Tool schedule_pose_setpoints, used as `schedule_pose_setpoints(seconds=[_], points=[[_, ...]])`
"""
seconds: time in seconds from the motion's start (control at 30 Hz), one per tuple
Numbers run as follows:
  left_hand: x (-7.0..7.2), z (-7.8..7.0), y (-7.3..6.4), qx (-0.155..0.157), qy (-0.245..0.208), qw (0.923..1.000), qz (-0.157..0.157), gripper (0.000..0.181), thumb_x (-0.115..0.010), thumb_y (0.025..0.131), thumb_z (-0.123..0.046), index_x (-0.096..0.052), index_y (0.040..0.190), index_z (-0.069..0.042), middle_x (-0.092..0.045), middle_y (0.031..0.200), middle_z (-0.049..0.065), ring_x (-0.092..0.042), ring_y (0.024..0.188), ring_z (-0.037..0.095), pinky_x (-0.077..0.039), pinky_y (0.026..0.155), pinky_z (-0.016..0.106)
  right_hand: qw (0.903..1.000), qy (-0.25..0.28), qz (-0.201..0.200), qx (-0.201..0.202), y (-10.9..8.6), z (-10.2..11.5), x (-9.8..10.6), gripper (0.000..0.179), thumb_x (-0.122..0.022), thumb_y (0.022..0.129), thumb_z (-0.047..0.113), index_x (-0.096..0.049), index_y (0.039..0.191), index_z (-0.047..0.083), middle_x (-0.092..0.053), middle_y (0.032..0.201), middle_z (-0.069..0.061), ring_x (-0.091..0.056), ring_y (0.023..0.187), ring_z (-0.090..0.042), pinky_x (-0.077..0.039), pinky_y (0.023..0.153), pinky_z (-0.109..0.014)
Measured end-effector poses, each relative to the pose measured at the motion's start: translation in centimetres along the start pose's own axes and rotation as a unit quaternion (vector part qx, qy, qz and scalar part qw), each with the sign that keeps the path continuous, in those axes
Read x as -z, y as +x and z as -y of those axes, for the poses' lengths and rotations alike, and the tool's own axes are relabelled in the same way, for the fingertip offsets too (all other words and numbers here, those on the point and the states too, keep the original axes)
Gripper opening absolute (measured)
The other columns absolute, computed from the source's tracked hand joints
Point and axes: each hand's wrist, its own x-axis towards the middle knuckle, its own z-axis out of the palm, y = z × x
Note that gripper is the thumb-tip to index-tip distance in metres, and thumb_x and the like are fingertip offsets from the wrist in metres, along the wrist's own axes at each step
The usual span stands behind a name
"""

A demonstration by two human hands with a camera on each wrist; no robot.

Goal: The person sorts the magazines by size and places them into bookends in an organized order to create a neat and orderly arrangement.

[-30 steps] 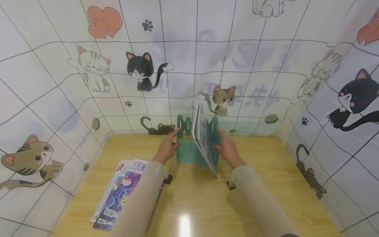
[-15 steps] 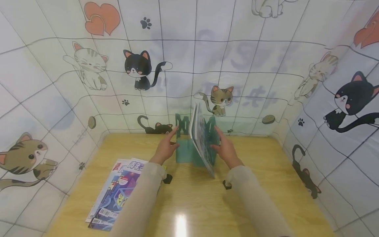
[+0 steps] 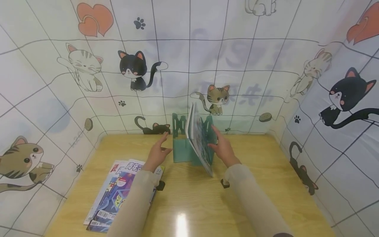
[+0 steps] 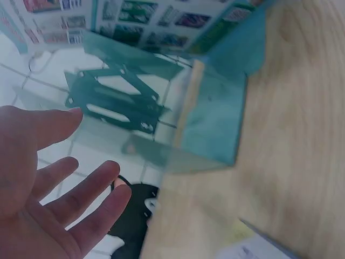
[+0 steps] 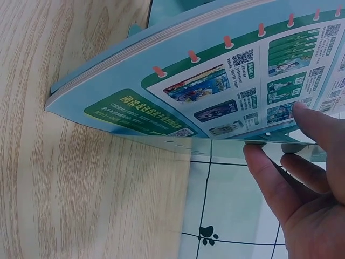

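Note:
A teal expandable bookend [image 3: 181, 153] with side panels and a crisscross back stands near the back of the table. Magazines [image 3: 197, 144] stand in it, leaning against its right side; a back cover with printed pictures and codes [image 5: 226, 97] shows in the right wrist view. My right hand [image 3: 225, 149] pinches the bookend's right panel, thumb inside by the magazines and fingers outside. Left of the bookend, my left hand [image 3: 157, 154] is apart from it, its fingers [image 4: 91, 208] loosely extended and holding nothing, while the left panel [image 4: 140, 145] stands beside it.
A fanned pile of magazines [image 3: 118, 194] lies at the table's left, partly behind my left sleeve. The wooden table [image 3: 189, 197] meets a cat-patterned cloth wall [image 3: 177, 65] behind the bookend. Similar cloth hangs on both sides.
My left hand has let go of the bookend's left panel and moved a little left. My right hand keeps its pinch on the right panel. The view has shifted slightly.

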Motion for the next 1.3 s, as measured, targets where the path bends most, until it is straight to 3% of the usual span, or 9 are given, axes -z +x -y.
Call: schedule_pose_setpoints(seconds=[0.13,0.4,0.6,0.7,0.9,1.03,1.17,1.3], points=[[0.4,1.5,-1.4,0.033,0.0,0.9994,0.004,0.068,-0.065,0.093,-0.01,-0.035,0.152,-0.024,-0.038,0.15,0.014,-0.063,0.104,0.033,-0.053,0.084,0.046,1.0,0.002,0.004,-0.005,0.0,0.0,-0.1,0.094,-0.076,0.085,0.013,-0.018,0.156,0.034,-0.038,0.149,-0.019,-0.059,0.11,-0.042,-0.049,0.09,-0.053],[1.4,4.3,-3.8,0.093,0.007,0.9956,-0.01,0.051,-0.064,0.093,-0.011,-0.049,0.142,-0.012,-0.042,0.147,0.017,-0.049,0.123,0.041,-0.045,0.093,0.056,1.0,-0.001,0.001,-0.003,0.0,-0.1,-0.2,0.094,-0.075,0.086,0.013,-0.016,0.156,0.035,-0.045,0.143,-0.024,-0.065,0.095,-0.039,-0.053,0.083,-0.051],[1.9,6.2,-4.5,0.061,0.087,0.9943,-0.009,0.056,-0.067,0.09,-0.009,-0.048,0.143,-0.011,-0.044,0.147,0.016,-0.038,0.134,0.04,-0.028,0.108,0.057,1.0,0.004,0.002,0.0,0.0,-0.2,-0.2,0.094,-0.076,0.085,0.013,-0.018,0.156,0.033,-0.041,0.147,-0.021,-0.059,0.109,-0.042,-0.052,0.085,-0.052],[2.1,6.8,-4.6,0.046,0.122,0.9914,-0.005,0.06,-0.07,0.088,-0.009,-0.047,0.143,-0.01,-0.045,0.146,0.015,-0.036,0.135,0.039,-0.025,0.11,0.056,0.9999,0.011,0.004,0.0,0.0,-0.1,-0.2,0.094,-0.076,0.085,0.012,-0.018,0.155,0.033,-0.041,0.147,-0.02,-0.059,0.11,-0.042,-0.052,0.085,-0.052],[2.3,7.5,-5.1,0.061,0.172,0.9832,0.014,0.063,-0.072,0.086,-0.014,-0.047,0.143,-0.008,-0.039,0.148,0.023,-0.03,0.136,0.045,-0.019,0.11,0.061,0.9998,0.019,0.004,0.007,0.1,-0.2,-0.1,0.093,-0.076,0.085,0.012,-0.019,0.155,0.032,-0.043,0.145,-0.022,-0.059,0.109,-0.042,-0.052,0.081,-0.052],[2.3,8.2,-5.5,0.072,0.213,0.9741,0.025,0.062,-0.072,0.086,-0.022,-0.048,0.142,-0.01,-0.034,0.149,0.026,-0.025,0.136,0.051,-0.015,0.108,0.066,0.9997,0.018,0.0,0.014,0.2,-0.4,-0.2,0.092,-0.077,0.084,0.013,-0.021,0.155,0.029,-0.052,0.135,-0.026,-0.063,0.099,-0.039,-0.055,0.073,-0.047],[2.4,8.8,-5.9,0.076,0.232,0.9695,0.024,0.066,-0.073,0.085,-0.027,-0.047,0.144,-0.012,-0.031,0.151,0.026,-0.021,0.137,0.052,-0.014,0.107,0.068,0.9998,0.016,0.001,0.012,0.2,-0.5,-0.2,0.092,-0.077,0.085,0.013,-0.02,0.155,0.03,-0.06,0.121,-0.026,-0.066,0.077,-0.031,-0.054,0.064,-0.04],[2.8,9.1,-6.7,0.072,0.257,0.9635,0.017,0.07,-0.074,0.084,-0.029,-0.044,0.145,-0.011,-0.03,0.151,0.027,-0.022,0.136,0.054,-0.014,0.107,0.067,0.9999,0.014,0.006,0.005,0.0,-0.2,-0.2,0.092,-0.076,0.085,0.013,-0.019,0.155,0.032,-0.061,0.119,-0.026,-0.066,0.077,-0.03,-0.054,0.065,-0.04]])
